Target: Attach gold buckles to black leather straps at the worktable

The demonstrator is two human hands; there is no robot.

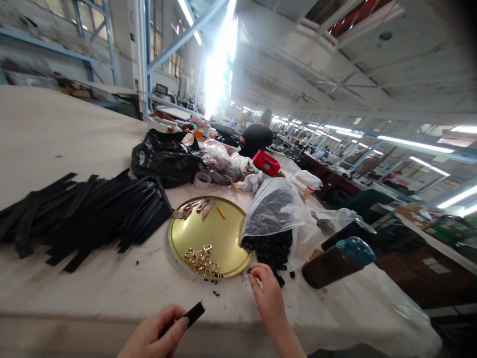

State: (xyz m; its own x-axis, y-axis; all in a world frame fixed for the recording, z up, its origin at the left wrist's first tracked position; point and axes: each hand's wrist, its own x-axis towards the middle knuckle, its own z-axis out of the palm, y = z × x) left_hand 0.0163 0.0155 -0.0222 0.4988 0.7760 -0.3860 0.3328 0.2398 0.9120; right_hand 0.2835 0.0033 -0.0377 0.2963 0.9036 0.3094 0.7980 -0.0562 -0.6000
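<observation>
My left hand is closed round a black strap, its end sticking out past the thumb. My right hand is pinched, and a small black piece shows at its fingertips. Just beyond it lies a clear plastic bag with many small black pieces spilling from its mouth. Left of that hand is a round gold tray. Gold metal buckles are heaped at its near edge, and a yellow-handled tool lies with small cutters at its far edge.
A pile of black straps covers the table's left side. Behind the tray are a black plastic bag, a tape roll and a red box. A dark bottle with a blue lid stands at the right. A person is farther back.
</observation>
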